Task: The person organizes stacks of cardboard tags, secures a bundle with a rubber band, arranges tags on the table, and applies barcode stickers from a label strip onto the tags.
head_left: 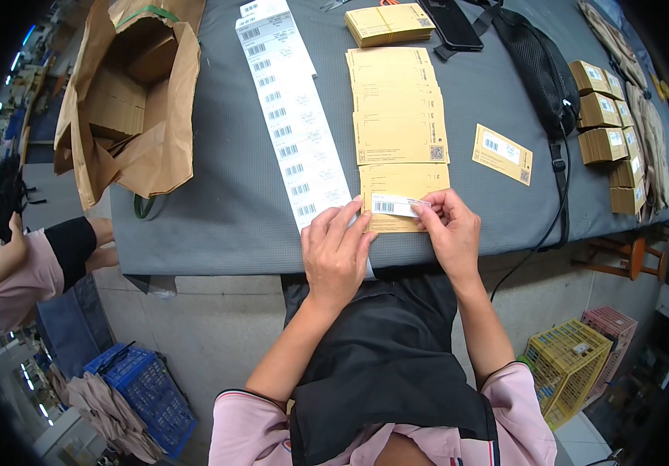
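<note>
A white barcode label (393, 205) lies across the front yellow card (404, 179), near its lower edge. My right hand (454, 237) pinches the label's right end between thumb and forefinger. The fingers of my left hand (334, 252) are bent and slightly apart, resting at the label's left end and over the lower part of a long label strip (280, 116). More yellow cards (398, 105) overlap in a column behind the front one. Off to the right, a single card (503, 154) carries a barcode label.
A brown paper bag (171, 132) stands open at left. Behind the cards are a card stack (389, 25) and a black phone (452, 25). A black bag (532, 62) and labelled card bundles (602, 145) lie right. Crates (571, 365) stand below; another person (24, 264) is at left.
</note>
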Available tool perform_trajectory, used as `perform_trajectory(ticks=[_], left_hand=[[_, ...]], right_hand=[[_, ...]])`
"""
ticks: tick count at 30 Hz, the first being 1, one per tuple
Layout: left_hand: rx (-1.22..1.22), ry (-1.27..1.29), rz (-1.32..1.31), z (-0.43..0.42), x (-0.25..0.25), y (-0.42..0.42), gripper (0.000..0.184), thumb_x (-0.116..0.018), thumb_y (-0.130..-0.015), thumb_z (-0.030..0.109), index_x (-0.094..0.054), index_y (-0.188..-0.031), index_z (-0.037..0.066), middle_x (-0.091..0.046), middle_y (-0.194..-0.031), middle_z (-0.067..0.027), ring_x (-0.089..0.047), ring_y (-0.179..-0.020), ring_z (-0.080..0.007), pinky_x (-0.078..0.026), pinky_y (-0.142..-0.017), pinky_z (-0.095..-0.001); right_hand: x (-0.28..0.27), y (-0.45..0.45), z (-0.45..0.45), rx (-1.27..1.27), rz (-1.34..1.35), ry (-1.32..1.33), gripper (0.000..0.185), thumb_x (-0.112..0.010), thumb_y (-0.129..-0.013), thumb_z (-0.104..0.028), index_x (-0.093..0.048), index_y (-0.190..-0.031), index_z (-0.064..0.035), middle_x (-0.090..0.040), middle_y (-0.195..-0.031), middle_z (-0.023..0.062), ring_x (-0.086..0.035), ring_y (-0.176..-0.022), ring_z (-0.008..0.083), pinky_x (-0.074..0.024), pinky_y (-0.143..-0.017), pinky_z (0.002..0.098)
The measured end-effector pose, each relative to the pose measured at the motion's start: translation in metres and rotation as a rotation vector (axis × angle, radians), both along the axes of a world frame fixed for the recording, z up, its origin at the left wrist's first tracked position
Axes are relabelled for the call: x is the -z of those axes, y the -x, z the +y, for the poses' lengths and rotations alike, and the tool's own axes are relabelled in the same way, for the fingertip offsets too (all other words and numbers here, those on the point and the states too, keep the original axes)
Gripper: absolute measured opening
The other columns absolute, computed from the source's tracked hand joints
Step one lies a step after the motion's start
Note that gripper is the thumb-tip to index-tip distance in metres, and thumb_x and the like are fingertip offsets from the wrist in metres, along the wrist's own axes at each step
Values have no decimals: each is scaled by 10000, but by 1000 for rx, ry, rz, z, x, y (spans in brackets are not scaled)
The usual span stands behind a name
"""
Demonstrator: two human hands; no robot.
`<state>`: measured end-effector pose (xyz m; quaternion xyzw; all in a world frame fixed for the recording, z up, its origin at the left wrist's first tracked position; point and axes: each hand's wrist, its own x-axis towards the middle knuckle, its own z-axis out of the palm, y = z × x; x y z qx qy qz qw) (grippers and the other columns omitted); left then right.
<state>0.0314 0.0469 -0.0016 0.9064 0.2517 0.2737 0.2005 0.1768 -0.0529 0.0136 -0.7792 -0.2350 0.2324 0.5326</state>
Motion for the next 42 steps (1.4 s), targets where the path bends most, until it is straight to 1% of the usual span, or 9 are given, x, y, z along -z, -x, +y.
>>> perform_trajectory(ticks=[14, 22, 26, 29, 31, 32, 36, 39, 42], left_hand=[[19, -71, 73, -3, -2, -2, 370, -725, -719, 118, -675, -1085, 122, -590, -1170, -45, -529, -1008, -244, -397, -824, -358], [1, -80, 132, -6, -7, -4, 333, -702, -733, 85, -686, -1063, 129, -575, -1160, -58, -526, -1020, -251, -394, -821, -361], [-3, -83, 137, -8, -8, -5, 336, -702, -733, 83, -685, -1064, 130, -577, -1153, -60, -527, -1025, -251, -397, -818, -360], [-1, -85, 142, -7, -7, -5, 336, -703, -733, 82, -684, -1066, 130, -577, -1152, -61, -531, -1023, -250, -399, -814, -359], [-11, -87, 123, -8, -5, -5, 333, -702, -736, 82, -683, -1066, 127, -578, -1150, -63, -534, -1018, -252, -401, -813, -361], [-2, -88, 121, -8, -5, -5, 333, -702, -736, 82, -683, -1066, 127, -578, -1150, -63, -534, -1018, -252, -401, -813, -361], [-7, -91, 120, -7, -7, -6, 329, -704, -734, 82, -683, -1060, 118, -579, -1151, -70, -536, -1016, -256, -400, -815, -365], [2, -80, 108, -6, -9, -6, 317, -709, -730, 95, -682, -1045, 108, -578, -1148, -81, -533, -1011, -259, -396, -813, -370], [-1, -30, 79, -7, -13, -8, 297, -722, -718, 112, -675, -1010, 85, -586, -1099, -86, -537, -978, -257, -400, -796, -369]], right_hand=[[2, 1, 2, 27, -73, 37, 122, -677, -810, -102, -614, -802, 2, -644, -654, 78, -609, -576, 112, -485, -559, 251], [-6, 7, 7, -129, -711, 401, 256, -707, -782, -188, -537, -911, -48, -631, -743, 95, -636, -621, 284, -480, -520, 371], [-12, 4, -3, -126, -667, 564, 319, -703, -787, -206, -543, -1013, -48, -632, -813, 106, -641, -670, 273, -485, -533, 363], [-11, 4, -18, -47, -704, 400, 397, -692, -785, -210, -551, -1122, -55, -638, -928, 109, -644, -833, 277, -504, -664, 374], [-11, 19, -23, -288, -978, 101, 518, -678, -784, -251, -517, -1237, -56, -609, -1121, 119, -583, -1053, 293, -461, -853, 408], [-5, 29, -23, -454, -949, 199, 609, -658, -783, -330, -484, -1286, -35, -499, -1325, 130, -432, -1259, 319, -328, -1015, 485], [13, 23, -40, -313, -871, 510, 761, -622, -785, -409, -375, -1371, 8, -336, -1465, 129, -241, -1387, 324, -132, -1097, 564], [3, 16, -50, -181, -887, 552, 767, -621, -785, -411, -365, -1381, 0, -340, -1465, 124, -245, -1385, 328, -137, -1099, 555], [-1, 28, -38, -334, -854, 425, 732, -626, -787, -395, -392, -1362, -6, -348, -1458, 116, -240, -1383, 339, -143, -1094, 567]])
